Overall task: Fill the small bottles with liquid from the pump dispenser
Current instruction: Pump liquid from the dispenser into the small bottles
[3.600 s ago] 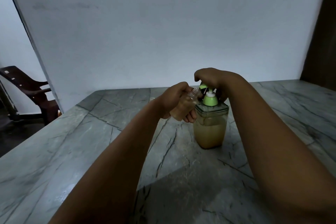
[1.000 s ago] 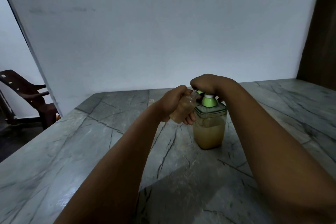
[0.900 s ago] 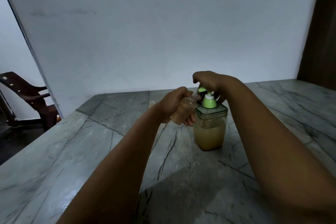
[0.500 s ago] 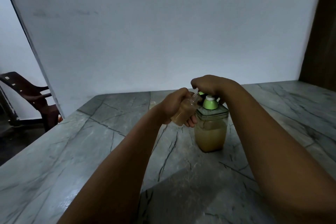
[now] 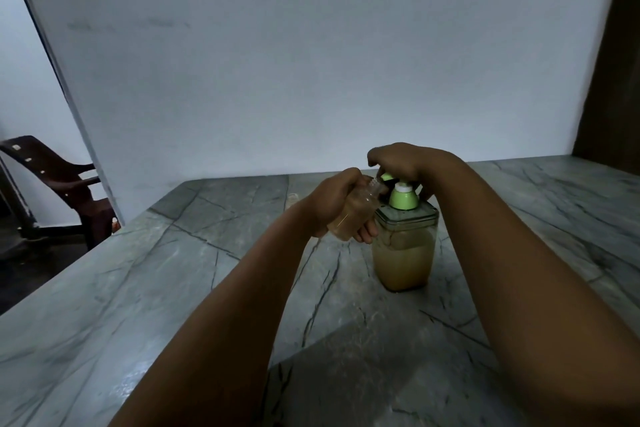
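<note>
Left hand [image 5: 334, 204] is clamped round the small bottle [image 5: 353, 215], its mouth tilted against the spout under the right hand [image 5: 403, 163]. That hand is curled over the pump dispenser [image 5: 403, 246]; half a second ago the pump was down, now risen, so another stroke is judged due. No writing is legible.

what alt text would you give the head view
A left hand holds a small bottle tilted, its mouth at the green spout of a pump dispenser, while the right hand rests on the pump head. The dispenser stands on a grey marble table.
</note>
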`<move>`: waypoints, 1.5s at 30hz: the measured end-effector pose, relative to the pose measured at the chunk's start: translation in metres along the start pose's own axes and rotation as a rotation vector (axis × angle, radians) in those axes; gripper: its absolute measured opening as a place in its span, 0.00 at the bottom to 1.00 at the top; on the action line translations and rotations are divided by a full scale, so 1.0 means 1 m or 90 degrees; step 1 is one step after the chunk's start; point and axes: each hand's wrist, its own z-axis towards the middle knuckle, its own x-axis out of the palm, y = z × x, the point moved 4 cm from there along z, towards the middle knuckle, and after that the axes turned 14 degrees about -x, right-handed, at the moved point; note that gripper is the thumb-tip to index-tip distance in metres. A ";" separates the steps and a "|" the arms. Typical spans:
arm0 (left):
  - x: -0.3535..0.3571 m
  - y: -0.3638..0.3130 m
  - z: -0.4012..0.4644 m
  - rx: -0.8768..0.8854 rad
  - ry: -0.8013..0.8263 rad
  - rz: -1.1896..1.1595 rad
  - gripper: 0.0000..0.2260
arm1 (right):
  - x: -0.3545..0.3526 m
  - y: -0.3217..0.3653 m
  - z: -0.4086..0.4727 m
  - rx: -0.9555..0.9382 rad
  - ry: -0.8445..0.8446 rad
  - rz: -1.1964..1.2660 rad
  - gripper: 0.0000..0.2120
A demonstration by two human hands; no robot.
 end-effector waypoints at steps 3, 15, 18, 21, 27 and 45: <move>0.000 0.000 0.001 -0.001 0.006 -0.006 0.24 | -0.004 0.001 -0.001 -0.020 -0.004 -0.002 0.11; 0.000 0.002 0.003 0.010 0.001 -0.009 0.25 | -0.005 0.000 0.002 -0.039 -0.012 0.004 0.11; 0.000 0.002 0.005 0.019 -0.011 -0.001 0.26 | -0.006 -0.004 0.009 -0.035 -0.052 0.055 0.14; 0.002 0.002 0.005 0.036 -0.030 -0.012 0.25 | -0.006 -0.009 0.018 -0.039 -0.093 0.053 0.17; 0.001 0.007 0.007 0.131 -0.079 -0.086 0.23 | -0.007 -0.012 0.022 -0.047 -0.074 0.062 0.13; -0.015 0.035 0.034 0.149 -0.411 -0.087 0.12 | -0.009 -0.017 0.027 -0.046 -0.090 0.044 0.15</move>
